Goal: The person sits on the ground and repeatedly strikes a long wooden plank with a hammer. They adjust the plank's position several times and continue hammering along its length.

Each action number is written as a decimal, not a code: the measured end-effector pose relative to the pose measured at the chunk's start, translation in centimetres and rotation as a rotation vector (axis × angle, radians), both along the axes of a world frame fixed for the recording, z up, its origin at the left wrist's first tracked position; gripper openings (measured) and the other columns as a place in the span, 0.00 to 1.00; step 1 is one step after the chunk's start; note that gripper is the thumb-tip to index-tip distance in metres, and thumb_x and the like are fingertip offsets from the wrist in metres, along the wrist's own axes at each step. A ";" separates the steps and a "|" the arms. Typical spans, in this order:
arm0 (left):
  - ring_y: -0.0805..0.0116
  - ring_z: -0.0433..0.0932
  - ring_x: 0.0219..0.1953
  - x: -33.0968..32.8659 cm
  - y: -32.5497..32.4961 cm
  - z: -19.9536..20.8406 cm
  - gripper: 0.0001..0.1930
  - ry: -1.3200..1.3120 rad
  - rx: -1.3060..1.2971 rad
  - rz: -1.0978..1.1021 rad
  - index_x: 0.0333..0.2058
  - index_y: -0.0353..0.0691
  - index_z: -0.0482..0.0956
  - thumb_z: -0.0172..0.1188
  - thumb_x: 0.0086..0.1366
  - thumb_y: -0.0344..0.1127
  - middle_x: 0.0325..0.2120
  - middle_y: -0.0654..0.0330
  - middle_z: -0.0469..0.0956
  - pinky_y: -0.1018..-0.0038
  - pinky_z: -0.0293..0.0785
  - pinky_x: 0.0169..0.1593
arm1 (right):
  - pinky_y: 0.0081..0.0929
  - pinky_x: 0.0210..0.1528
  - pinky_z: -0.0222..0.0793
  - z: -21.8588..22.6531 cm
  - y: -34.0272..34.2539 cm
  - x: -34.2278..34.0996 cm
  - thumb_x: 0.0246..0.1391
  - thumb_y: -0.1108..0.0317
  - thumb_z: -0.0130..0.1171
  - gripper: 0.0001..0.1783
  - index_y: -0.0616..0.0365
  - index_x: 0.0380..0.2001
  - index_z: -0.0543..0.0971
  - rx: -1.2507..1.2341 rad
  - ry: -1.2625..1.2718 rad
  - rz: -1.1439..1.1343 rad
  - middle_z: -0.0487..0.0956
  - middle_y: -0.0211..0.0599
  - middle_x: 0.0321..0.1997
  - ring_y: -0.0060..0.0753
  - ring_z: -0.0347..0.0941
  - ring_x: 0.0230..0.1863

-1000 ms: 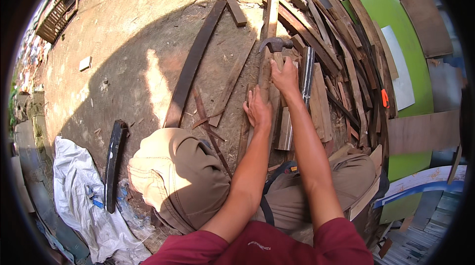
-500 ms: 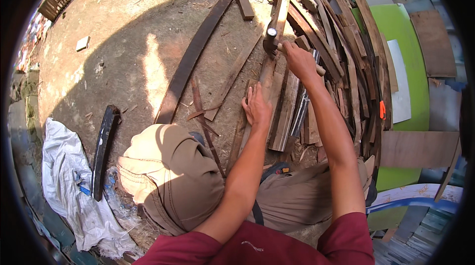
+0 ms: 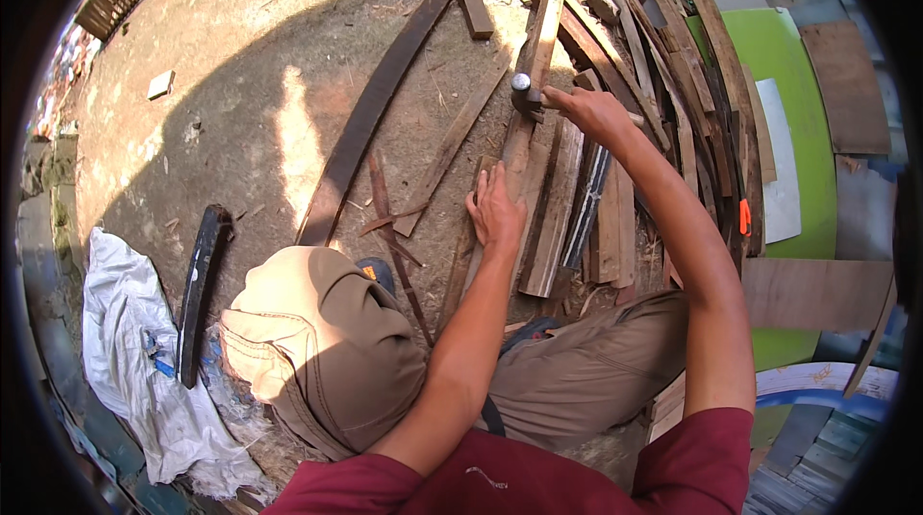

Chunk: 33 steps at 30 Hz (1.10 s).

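My right hand (image 3: pixel 594 115) is closed round the handle of a claw hammer (image 3: pixel 525 98). The hammer's dark head is at a long wooden beam (image 3: pixel 549 10), its round shiny face turned upward and its claw side low against the wood. Any nail there is too small to make out. Closer to me, my left hand (image 3: pixel 498 211) lies flat on the near part of the same beam, fingers stretched forward. To the right of the beam lie several shorter wood pieces (image 3: pixel 555 226), one with a pale stripe.
A large pile of planks (image 3: pixel 663 63) curves along the right, with an orange-handled tool (image 3: pixel 744 217) at its edge. Beyond it lies a green sheet (image 3: pixel 812 169). A long dark plank (image 3: pixel 370 121) lies on the left ground, and a white sack (image 3: pixel 135 342) lies farther left.
The hammer head has tipped and shifted slightly left and nearer. My right elbow has swung outward to the right, and my right knee has shifted. The left hand stays on the beam.
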State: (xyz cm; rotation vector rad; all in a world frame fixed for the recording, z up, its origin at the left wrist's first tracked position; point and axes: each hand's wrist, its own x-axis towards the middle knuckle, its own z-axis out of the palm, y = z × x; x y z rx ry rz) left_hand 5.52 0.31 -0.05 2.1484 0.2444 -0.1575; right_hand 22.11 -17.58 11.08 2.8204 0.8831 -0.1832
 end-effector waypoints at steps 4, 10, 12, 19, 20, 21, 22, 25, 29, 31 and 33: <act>0.57 0.63 0.70 0.2 -0.2 0.4 0.40 0.069 0.007 -0.006 0.67 0.40 0.67 0.71 0.55 0.33 0.65 0.53 0.70 0.55 0.52 0.70 | 0.52 0.33 0.74 0.5 -0.8 0.6 0.64 0.60 0.56 0.14 0.45 0.52 0.73 0.036 0.146 -0.069 0.81 0.49 0.28 0.58 0.80 0.33; 0.60 0.62 0.71 0.1 -0.5 -0.1 0.39 0.048 0.017 0.001 0.66 0.40 0.67 0.70 0.55 0.34 0.66 0.54 0.69 0.54 0.51 0.71 | 0.56 0.36 0.72 -3.4 -5.1 -1.8 0.62 0.57 0.59 0.14 0.49 0.45 0.71 0.260 0.110 -0.221 0.81 0.52 0.30 0.64 0.78 0.35; 0.60 0.62 0.71 0.5 -0.5 -0.4 0.39 0.014 0.038 0.000 0.66 0.40 0.67 0.70 0.55 0.34 0.66 0.54 0.69 0.55 0.51 0.71 | 0.56 0.37 0.72 -3.6 -6.6 -1.8 0.62 0.56 0.59 0.15 0.50 0.45 0.71 0.193 0.153 -0.248 0.81 0.52 0.31 0.64 0.78 0.37; 0.59 0.61 0.72 0.0 -0.8 -0.6 0.40 0.011 0.073 -0.006 0.67 0.40 0.65 0.69 0.56 0.33 0.66 0.54 0.69 0.55 0.51 0.71 | 0.56 0.39 0.71 -2.5 -5.3 -3.1 0.61 0.54 0.62 0.17 0.52 0.43 0.71 0.096 0.214 -0.413 0.82 0.53 0.35 0.64 0.77 0.41; 0.59 0.61 0.72 -0.3 -0.6 -0.8 0.40 0.023 0.076 -0.002 0.68 0.40 0.65 0.69 0.56 0.33 0.66 0.54 0.69 0.55 0.51 0.71 | 0.56 0.39 0.70 -2.0 -4.9 -3.2 0.61 0.55 0.62 0.17 0.53 0.43 0.71 0.136 0.200 -0.419 0.81 0.54 0.35 0.65 0.77 0.41; 0.59 0.61 0.72 -0.2 -0.6 -0.6 0.40 0.023 0.075 -0.004 0.68 0.40 0.65 0.69 0.55 0.33 0.66 0.53 0.69 0.55 0.51 0.71 | 0.56 0.39 0.69 -1.2 -4.7 -3.1 0.60 0.56 0.63 0.17 0.53 0.43 0.71 0.175 0.173 -0.431 0.81 0.55 0.34 0.66 0.76 0.41; 0.59 0.61 0.72 -0.1 -0.6 -0.4 0.40 0.023 0.074 -0.007 0.68 0.40 0.65 0.69 0.55 0.33 0.66 0.53 0.70 0.55 0.51 0.71 | 0.56 0.38 0.69 -0.7 -4.2 -3.0 0.61 0.54 0.63 0.17 0.53 0.43 0.72 0.205 0.150 -0.431 0.80 0.55 0.33 0.67 0.76 0.41; 0.61 0.58 0.72 0.2 -0.4 0.2 0.41 0.082 0.092 -0.052 0.68 0.41 0.63 0.70 0.57 0.35 0.67 0.58 0.68 0.53 0.50 0.71 | 0.57 0.40 0.70 0.5 -2.5 -2.1 0.61 0.52 0.62 0.17 0.52 0.42 0.72 0.260 0.118 -0.404 0.82 0.53 0.34 0.65 0.77 0.41; 0.60 0.60 0.72 0.1 -0.3 0.6 0.41 0.074 0.078 -0.026 0.68 0.41 0.64 0.70 0.56 0.34 0.65 0.55 0.70 0.53 0.51 0.71 | 0.56 0.39 0.72 0.8 0.3 -1.4 0.62 0.53 0.61 0.16 0.53 0.40 0.71 0.218 0.118 -0.333 0.82 0.52 0.32 0.64 0.78 0.39; 0.58 0.63 0.70 0.2 -0.5 0.8 0.40 0.054 0.055 -0.017 0.67 0.41 0.66 0.69 0.55 0.32 0.64 0.50 0.71 0.53 0.52 0.71 | 0.56 0.36 0.72 0.2 0.8 -1.1 0.62 0.57 0.60 0.14 0.54 0.39 0.71 0.132 0.071 -0.281 0.81 0.51 0.29 0.62 0.79 0.35; 0.58 0.63 0.70 0.3 -0.5 0.7 0.40 0.041 0.061 -0.010 0.67 0.41 0.67 0.70 0.55 0.32 0.63 0.49 0.71 0.53 0.52 0.71 | 0.56 0.34 0.71 -0.2 1.2 -0.8 0.61 0.57 0.61 0.15 0.54 0.39 0.71 0.066 0.039 -0.271 0.80 0.51 0.27 0.61 0.79 0.34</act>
